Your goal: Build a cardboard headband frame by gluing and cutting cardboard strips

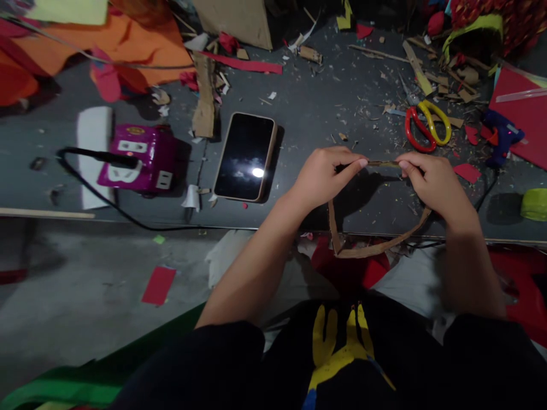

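A narrow brown cardboard strip (376, 249), bent into a loop, hangs over the front edge of the dark table (316, 97). My left hand (327, 173) pinches its far side between thumb and fingers. On the right, my right hand (431, 179) pinches the same side, with a short stretch of strip showing between the two hands. The near part of the loop sags towards my lap, with a sharp corner at its left. Left of my left hand lies a phone (245, 156) with a dark screen.
Scissors with red and yellow handles (427, 125) lie beyond my right hand, near a blue glue gun (502, 136). A purple power socket box (143, 156) with a black cable stands left. Cardboard scraps (205, 97) and orange material (145, 45) lie further back.
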A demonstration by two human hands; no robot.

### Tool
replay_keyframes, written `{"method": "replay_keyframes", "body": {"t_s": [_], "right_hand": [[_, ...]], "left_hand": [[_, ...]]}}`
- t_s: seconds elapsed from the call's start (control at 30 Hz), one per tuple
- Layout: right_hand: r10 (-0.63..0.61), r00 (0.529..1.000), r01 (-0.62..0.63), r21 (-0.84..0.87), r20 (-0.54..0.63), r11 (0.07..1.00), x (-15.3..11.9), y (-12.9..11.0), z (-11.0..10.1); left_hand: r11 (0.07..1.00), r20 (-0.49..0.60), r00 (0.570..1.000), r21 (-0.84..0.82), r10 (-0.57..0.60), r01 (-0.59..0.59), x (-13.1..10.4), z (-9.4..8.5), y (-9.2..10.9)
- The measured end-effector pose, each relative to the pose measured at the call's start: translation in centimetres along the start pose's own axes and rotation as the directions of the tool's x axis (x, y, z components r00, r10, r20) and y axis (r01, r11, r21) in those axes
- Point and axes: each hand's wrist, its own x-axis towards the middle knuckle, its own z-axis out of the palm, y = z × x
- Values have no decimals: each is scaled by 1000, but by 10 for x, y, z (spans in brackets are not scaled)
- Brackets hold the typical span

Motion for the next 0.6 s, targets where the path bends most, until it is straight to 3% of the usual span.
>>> {"method": "replay_keyframes", "body": {"t_s": [0.6], "right_hand": [[9, 1000, -9, 16, 6, 1000, 0, -3, -1]], "left_hand": [[1000, -8, 1000, 0, 12, -12, -1, 0, -1]]}}
